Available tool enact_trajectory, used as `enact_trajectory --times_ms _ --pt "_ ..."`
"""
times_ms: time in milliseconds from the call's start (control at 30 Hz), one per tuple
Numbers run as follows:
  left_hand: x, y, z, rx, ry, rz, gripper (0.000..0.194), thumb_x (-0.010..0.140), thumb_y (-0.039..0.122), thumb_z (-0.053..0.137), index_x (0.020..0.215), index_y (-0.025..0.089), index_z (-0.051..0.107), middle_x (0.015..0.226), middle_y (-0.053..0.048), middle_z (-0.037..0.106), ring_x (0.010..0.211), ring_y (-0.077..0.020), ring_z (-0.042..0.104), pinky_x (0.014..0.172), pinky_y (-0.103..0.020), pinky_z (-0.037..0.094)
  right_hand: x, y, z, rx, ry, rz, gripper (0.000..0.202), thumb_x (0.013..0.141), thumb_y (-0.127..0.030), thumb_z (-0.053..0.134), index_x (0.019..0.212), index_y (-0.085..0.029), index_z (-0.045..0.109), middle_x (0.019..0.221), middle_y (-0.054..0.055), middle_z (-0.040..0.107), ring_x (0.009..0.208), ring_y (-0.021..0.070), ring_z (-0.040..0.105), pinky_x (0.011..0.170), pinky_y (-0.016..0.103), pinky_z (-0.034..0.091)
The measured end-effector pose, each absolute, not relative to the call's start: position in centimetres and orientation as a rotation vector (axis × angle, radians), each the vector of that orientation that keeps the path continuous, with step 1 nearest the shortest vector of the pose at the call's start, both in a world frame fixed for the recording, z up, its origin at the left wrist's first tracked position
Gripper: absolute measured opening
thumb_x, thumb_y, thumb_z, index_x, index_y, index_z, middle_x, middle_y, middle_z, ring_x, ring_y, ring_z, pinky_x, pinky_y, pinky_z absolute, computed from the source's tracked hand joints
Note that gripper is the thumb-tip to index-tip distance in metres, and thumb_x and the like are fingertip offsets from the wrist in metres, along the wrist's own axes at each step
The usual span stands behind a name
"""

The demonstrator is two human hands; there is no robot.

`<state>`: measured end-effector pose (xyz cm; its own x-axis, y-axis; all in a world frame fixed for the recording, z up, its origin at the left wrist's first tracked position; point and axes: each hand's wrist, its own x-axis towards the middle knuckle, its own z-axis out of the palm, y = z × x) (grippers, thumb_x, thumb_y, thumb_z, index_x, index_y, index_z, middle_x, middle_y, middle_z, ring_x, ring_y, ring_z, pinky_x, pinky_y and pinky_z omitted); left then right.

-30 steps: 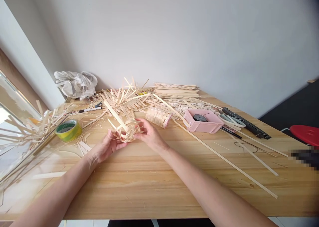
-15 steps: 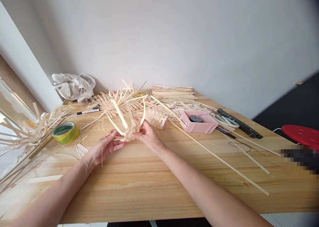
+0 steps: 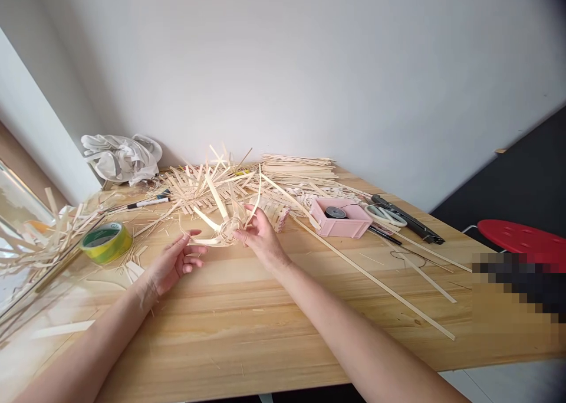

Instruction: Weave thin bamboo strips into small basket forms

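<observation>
The right hand (image 3: 260, 235) pinches a small woven bamboo piece (image 3: 227, 231) at its knotted centre, holding it just above the counter (image 3: 274, 326), its loose strips splaying upward. The left hand (image 3: 172, 264) sits beside it with fingers (image 3: 191, 251) loosely spread, fingertips near 1 trailing strip. A green tape roll (image 3: 105, 242) lies left, a pink tray (image 3: 339, 220) right

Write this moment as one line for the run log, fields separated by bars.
right hand: pinches woven strip piece | left hand: open, fingertips on its loose strip | nearby: green tape roll, pink tray | surface: wooden table
</observation>
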<state>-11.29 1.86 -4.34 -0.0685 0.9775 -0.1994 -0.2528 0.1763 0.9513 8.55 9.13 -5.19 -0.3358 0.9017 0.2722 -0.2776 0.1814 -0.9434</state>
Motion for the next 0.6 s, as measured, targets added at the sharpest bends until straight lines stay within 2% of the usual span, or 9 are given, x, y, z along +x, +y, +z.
enact_trajectory --times_ms 100,200,300,400,467,533,600 --pt "-11.4 2.0 -4.5 0.869 1.243 1.288 0.036 0.08 0.038 0.054 0.11 0.019 0.046 0.065 -0.003 0.064 0.044 -0.0089 0.055 0.035 -0.013 0.032 8.8 9.3 -5.0 -0.661 -1.378 1.359 0.066 0.06 -0.034 0.073 0.117 -0.025 0.04 0.083 -0.002 0.058 0.063 0.0108 0.053 0.046 0.019 0.038" --pt "-11.9 2.1 -4.7 1.013 1.372 1.441 0.039 0.078 0.046 0.054 0.108 0.021 0.047 0.052 0.005 0.053 0.036 -0.0059 0.042 0.033 -0.013 0.024 9.1 9.4 -4.8 -0.661 -1.383 1.299 0.066 0.061 -0.034 0.072 0.117 -0.024 0.04 0.083 -0.002 0.058 0.063 0.0102 0.053 0.049 0.02 0.04" --pt "-12.9 2.1 -4.3 1.362 1.539 1.697 0.034 0.078 0.045 0.054 0.102 0.021 0.052 0.052 0.007 0.047 0.043 -0.0066 0.043 0.039 -0.016 0.033 9.5 9.4 -4.4 -0.669 -1.388 1.239 0.066 0.061 -0.034 0.073 0.117 -0.022 0.039 0.082 -0.002 0.057 0.064 0.0104 0.053 0.055 0.022 0.043" --pt "-13.4 1.7 -2.7 1.92 1.776 1.73 0.032 0.077 0.042 0.057 0.1 0.02 0.057 0.076 -0.001 0.059 0.068 -0.0125 0.057 0.063 -0.025 0.049 9.9 9.4 -3.9 -0.69 -1.398 1.224 0.065 0.06 -0.035 0.073 0.115 -0.022 0.04 0.079 -0.003 0.055 0.063 0.0107 0.053 0.051 0.021 0.041" --pt "-13.0 1.4 -1.2 2.437 1.807 1.523 0.045 0.074 0.044 0.06 0.113 0.021 0.053 0.106 -0.008 0.059 0.095 -0.0208 0.058 0.083 -0.036 0.048 10.1 9.3 -3.7 -0.697 -1.404 1.238 0.065 0.06 -0.037 0.072 0.114 -0.022 0.04 0.076 -0.004 0.053 0.061 0.0104 0.052 0.048 0.02 0.039" --pt "-12.0 1.5 0.4 2.905 1.642 1.224 0.072 0.071 0.051 0.06 0.132 0.022 0.036 0.13 -0.013 0.047 0.121 -0.0294 0.043 0.099 -0.045 0.038 10.2 9.2 -3.6 -0.689 -1.406 1.269 0.065 0.061 -0.039 0.071 0.115 -0.022 0.039 0.075 -0.004 0.052 0.059 0.0097 0.051 0.047 0.02 0.038" --pt "-10.7 2.0 1.6 3.153 1.506 0.92 0.092 0.07 0.057 0.056 0.142 0.019 0.013 0.143 -0.018 0.03 0.132 -0.0324 0.026 0.105 -0.047 0.03 10.2 9.0 -3.4 -0.672 -1.412 1.31 0.066 0.062 -0.04 0.071 0.117 -0.022 0.039 0.076 -0.004 0.051 0.058 0.009 0.05 0.045 0.019 0.037"
